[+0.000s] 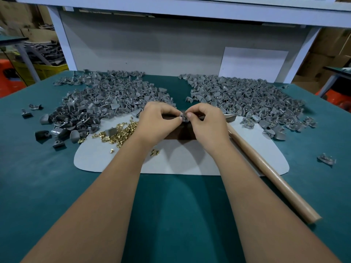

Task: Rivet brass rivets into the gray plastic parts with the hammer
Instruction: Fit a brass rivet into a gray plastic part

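Observation:
My left hand (pixel 157 122) and my right hand (pixel 206 124) meet over a dark metal block (pixel 183 132) at the middle of the table. Between their fingertips both pinch one small gray plastic part (pixel 183 117). Whether a rivet sits in it is hidden by the fingers. Loose brass rivets (pixel 119 134) lie scattered on the pale mat (pixel 180 164) just left of my left hand. The hammer (pixel 269 168) lies on the mat to the right, its wooden handle running toward the near right, its head beside my right hand.
A big heap of gray parts (pixel 98 103) fills the table's left back, another heap of gray parts (pixel 247 99) the right back. Stray gray parts lie at the far left and far right on the green table (pixel 171 215). A gray back panel (pixel 152 50) stands behind.

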